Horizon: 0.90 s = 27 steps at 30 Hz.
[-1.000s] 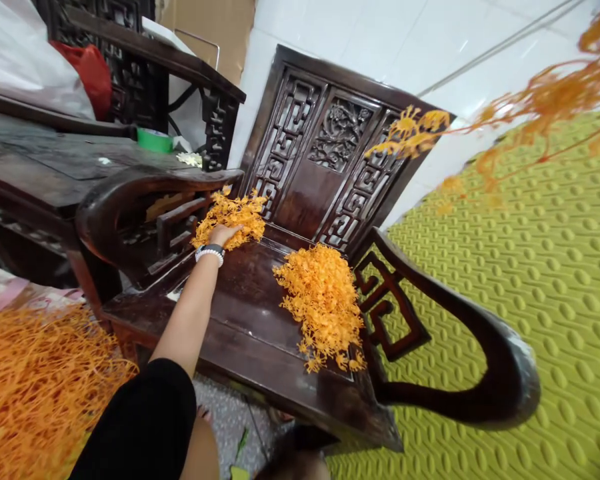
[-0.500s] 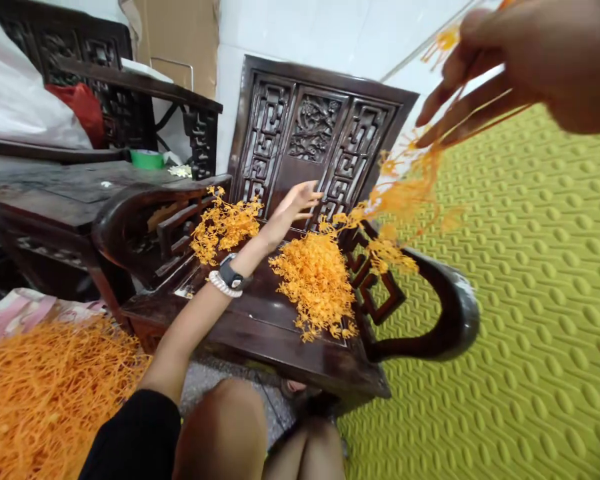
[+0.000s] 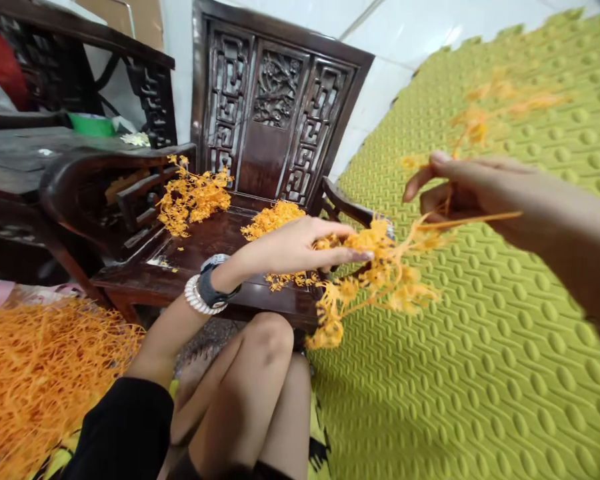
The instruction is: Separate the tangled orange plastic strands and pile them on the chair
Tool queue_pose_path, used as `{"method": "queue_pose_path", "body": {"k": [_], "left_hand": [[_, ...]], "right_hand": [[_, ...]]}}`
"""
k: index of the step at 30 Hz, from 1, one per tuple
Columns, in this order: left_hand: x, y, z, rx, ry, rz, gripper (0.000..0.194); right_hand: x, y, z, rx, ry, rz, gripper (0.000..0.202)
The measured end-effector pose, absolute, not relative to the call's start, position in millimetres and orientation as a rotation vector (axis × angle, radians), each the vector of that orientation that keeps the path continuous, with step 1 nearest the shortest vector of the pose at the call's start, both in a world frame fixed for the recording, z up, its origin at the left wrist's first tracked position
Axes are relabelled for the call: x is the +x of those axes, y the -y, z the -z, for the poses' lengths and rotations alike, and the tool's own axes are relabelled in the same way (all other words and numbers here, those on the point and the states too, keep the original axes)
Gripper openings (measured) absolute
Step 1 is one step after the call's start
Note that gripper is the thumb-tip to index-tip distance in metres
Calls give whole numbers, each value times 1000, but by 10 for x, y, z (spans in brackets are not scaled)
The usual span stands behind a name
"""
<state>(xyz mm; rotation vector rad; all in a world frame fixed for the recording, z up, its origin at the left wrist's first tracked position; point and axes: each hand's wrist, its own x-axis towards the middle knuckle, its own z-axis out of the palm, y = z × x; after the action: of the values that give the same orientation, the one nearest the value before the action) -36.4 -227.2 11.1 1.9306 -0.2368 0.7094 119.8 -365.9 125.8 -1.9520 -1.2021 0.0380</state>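
My left hand [image 3: 307, 243], with a watch and a white coil band on its wrist, reaches across the chair. Its fingers close on a bunch of orange plastic flower sprigs [image 3: 380, 280] hanging in front of the green mat. To the right, my right hand [image 3: 460, 187] has bent fingers around thin orange stems. A blurred orange sprig [image 3: 500, 107] sticks up above it, and one stem [image 3: 473, 219] crosses below its palm. A heap of orange sprigs [image 3: 275, 219] on the chair seat is partly hidden behind my left hand.
Another pile of orange sprigs [image 3: 195, 197] lies at the left of the carved dark wooden chair [image 3: 265, 157]. Many orange stems [image 3: 55, 373] fill the lower left. A green textured mat [image 3: 480, 373] covers the right side. A green round container [image 3: 91, 125] stands on a dark table.
My left hand has moved from above the chair onto the hanging sprigs. My right hand has come down from the top right, and the view has shifted right.
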Motion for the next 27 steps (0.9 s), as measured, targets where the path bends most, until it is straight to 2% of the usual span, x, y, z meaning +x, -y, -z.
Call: {"method": "queue_pose_path", "body": {"k": [1, 5, 7, 11, 15, 20, 27], "left_hand": [[-387, 2304, -78, 1860, 216, -706, 28], [-293, 2581, 66, 1576, 172, -862, 64], [-152, 2807, 121, 1419, 191, -874, 68], [150, 3225, 241, 1126, 233, -618, 54], [320, 3389, 514, 918, 3, -699, 37], [374, 3431, 916, 802, -364, -816, 41], [468, 3439, 1067, 812, -295, -705, 33]], "right_hand": [[1223, 3777, -1168, -1961, 1214, -79, 68], [1144, 4164, -758, -1873, 1311, -290, 59], [1040, 4269, -524, -1788, 1366, -386, 58], [844, 4341, -37, -1723, 1396, -393, 58], [732, 4360, 431, -1726, 1258, -182, 53], [655, 4288, 870, -1639, 1020, -62, 34], [690, 4165, 1172, -1578, 850, -253, 41]]}}
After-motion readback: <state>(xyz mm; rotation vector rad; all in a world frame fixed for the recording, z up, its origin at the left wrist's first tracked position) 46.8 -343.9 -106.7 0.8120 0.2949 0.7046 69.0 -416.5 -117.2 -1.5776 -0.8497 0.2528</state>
